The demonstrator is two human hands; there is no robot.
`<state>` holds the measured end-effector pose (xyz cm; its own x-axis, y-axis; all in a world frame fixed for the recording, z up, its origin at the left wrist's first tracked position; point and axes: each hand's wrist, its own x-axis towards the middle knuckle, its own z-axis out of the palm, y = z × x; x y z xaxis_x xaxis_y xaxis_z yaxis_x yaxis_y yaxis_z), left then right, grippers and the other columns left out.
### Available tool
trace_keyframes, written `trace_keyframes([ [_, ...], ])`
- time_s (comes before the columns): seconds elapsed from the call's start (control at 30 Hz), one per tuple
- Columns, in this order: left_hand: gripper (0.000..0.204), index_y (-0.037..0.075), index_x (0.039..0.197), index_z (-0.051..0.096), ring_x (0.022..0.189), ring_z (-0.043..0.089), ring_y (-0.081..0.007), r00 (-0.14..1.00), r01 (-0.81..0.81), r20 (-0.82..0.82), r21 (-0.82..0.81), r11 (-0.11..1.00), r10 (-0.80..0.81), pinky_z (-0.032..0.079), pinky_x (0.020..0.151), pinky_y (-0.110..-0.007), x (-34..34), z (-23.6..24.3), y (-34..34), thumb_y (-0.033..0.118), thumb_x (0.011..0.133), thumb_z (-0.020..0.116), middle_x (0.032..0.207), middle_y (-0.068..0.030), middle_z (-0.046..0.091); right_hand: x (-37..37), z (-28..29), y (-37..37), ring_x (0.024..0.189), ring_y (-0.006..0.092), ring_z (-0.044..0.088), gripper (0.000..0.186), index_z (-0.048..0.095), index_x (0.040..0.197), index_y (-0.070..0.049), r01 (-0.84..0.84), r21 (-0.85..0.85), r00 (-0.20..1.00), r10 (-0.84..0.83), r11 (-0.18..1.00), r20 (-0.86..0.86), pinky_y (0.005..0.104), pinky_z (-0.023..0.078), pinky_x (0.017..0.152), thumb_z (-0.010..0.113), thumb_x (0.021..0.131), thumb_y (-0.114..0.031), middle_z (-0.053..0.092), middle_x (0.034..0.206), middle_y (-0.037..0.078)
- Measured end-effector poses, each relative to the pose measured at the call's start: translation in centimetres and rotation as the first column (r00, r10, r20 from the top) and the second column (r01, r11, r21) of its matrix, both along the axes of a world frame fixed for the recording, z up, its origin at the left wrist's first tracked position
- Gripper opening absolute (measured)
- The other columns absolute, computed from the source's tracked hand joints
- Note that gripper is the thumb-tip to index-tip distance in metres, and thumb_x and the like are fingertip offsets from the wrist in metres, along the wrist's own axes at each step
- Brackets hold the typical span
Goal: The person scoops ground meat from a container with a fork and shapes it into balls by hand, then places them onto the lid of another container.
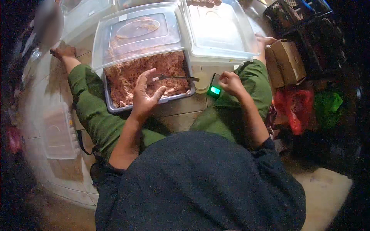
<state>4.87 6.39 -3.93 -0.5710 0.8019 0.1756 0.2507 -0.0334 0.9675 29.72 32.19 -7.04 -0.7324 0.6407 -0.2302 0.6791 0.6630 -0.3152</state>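
View: head camera, looking down on a seated person, legs in green trousers spread to either side of a tub on a tiled floor.
Tub (111, 106): grey, centre of frame, filled with pinkish-brown shredded food (127, 75).
Lid (137, 32): clear plastic, propped over the tub's far half, upper centre; smears of the food on it.
Left hand (144, 94): centre of frame, over the tub's near edge, palm up; fingers (142, 79) loosely spread and curled, gripping nothing that I can see; whether bits of food cling to them, cannot tell.
Spoon (177, 77): metal, lying across the food just right of the left hand, not held.
Right hand (231, 82): right of centre, fingers bent inward over a small black scale (214, 86) with a lit green display; whether they pinch anything, cannot tell.
Second container (216, 29): clear, lidded, upper right of the tub, touching it.
Cardboard box (287, 61): right of frame, beside the right knee.
Empty clear tub (58, 133): left of frame, on the tiles.
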Motion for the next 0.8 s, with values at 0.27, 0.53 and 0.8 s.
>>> trace_keyframes([
  [0.27,0.046,0.004,0.119,0.046,0.1,0.052,-0.0179,0.982,-0.14,0.136,0.081,0.987,0.128,0.043,0.088,-0.029,-1.6,0.3,-1.2,-0.001,0.078,0.063,0.118,-0.0069,0.049,-2.8,-6.4,-0.9,0.105,0.0385,0.046,0.039,0.045,0.12,-0.008,0.186,-0.015,0.981,-0.186,0.982,-0.061,0.0439,0.041,0.088,0.045,0.081,-0.013,0.049,0.113,0.02],
  [0.53,0.045,0.005,0.121,0.044,0.1,0.052,-0.0168,0.972,-0.118,0.212,0.085,0.989,0.097,0.043,0.086,-0.028,-2.5,0.1,-2.2,0.001,0.08,0.061,0.116,-0.0068,0.049,-1.9,-8.8,2.5,0.094,0.0411,0.052,0.034,0.051,0.104,-0.001,0.175,0.319,0.967,-0.102,0.932,-0.233,0.0457,0.044,0.08,0.058,0.071,-0.006,0.054,0.096,0.023],
  [0.8,0.041,0.002,0.119,0.045,0.095,0.054,-0.0155,0.928,-0.198,0.326,0.025,0.98,0.18,0.045,0.081,-0.025,-3.5,0.0,-3.3,0.0,0.081,0.061,0.111,-0.0071,0.052,-5.2,-6.9,-5.3,0.089,0.0369,0.054,0.031,0.054,0.102,-0.003,0.041,0.416,0.965,0.072,0.908,-0.252,0.0424,0.043,0.077,0.063,0.076,-0.017,0.057,0.098,0.02],
])
